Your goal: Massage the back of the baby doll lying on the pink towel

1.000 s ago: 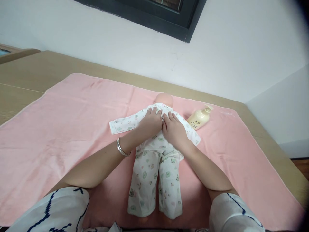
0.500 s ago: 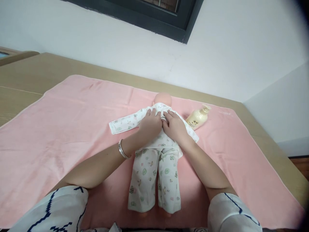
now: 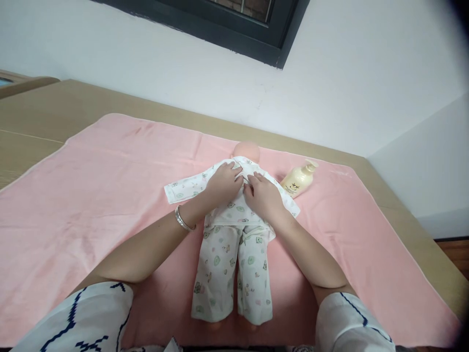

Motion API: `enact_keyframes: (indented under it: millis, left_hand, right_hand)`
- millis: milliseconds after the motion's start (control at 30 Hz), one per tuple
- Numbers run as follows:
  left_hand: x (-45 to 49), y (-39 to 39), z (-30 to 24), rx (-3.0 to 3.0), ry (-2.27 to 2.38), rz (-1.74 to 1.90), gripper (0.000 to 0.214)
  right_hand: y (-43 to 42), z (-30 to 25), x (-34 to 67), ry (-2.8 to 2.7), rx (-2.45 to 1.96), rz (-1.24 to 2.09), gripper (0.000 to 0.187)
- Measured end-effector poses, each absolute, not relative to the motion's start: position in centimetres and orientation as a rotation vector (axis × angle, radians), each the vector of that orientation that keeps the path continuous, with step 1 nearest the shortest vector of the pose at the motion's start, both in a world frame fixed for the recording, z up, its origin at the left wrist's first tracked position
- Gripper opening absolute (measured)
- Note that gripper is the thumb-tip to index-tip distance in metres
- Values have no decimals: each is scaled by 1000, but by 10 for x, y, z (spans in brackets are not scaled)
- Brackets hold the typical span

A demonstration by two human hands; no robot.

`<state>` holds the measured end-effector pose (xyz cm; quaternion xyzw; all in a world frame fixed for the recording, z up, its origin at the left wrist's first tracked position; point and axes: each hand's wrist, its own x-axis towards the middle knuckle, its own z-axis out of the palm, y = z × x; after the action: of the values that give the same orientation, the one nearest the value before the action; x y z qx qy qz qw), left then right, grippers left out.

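Observation:
A baby doll lies on its back with its head [image 3: 246, 150] at the far end. It wears a white long-sleeved top [image 3: 234, 214] with small prints and matching trousers [image 3: 216, 274]. My left hand [image 3: 225, 183], with a silver bangle at the wrist, is at the top's chest, fingers bent and closed on the cloth. Beside it my right hand [image 3: 264, 195] has thumb and fingers drawn together on the other side of the chest. The fingertips partly hide the fabric between them. A cream pump bottle [image 3: 298, 181] lies tilted by the doll's right-hand sleeve.
A pink cloth [image 3: 110, 195] under the doll covers much of the wooden table [image 3: 88, 100]. Behind the table stands a white wall [image 3: 205, 73] with a dark window frame [image 3: 282, 46]. Another wooden piece [image 3: 29, 83] shows at the far left.
Both hands have shifted a little on the chest, and a small gap has opened between them. More of the top's front shows. The bottle and doll lie as before.

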<state>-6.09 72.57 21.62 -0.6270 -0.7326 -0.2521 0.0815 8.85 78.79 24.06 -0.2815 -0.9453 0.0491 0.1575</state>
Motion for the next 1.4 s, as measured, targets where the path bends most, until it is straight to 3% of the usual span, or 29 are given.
enact_keyframes:
  millis: [333, 667, 1067, 1400]
  left_hand:
    - [-29, 711, 236, -1862, -2247, -571, 29]
    - [-60, 724, 209, -1899, -2033, -604, 36]
    - [-36, 720, 206, -1735, -2318, -652, 47]
    - [-34, 720, 207, -1715, -2282, -628, 48]
  right_hand:
    - [828, 234, 84, -2726, -686, 418, 46]
    - [779, 242, 90, -2813, -821, 48, 48]
    - [817, 225, 81, -2783, -746, 262, 55]
    - [814, 217, 80, -2704, -755, 273, 54]
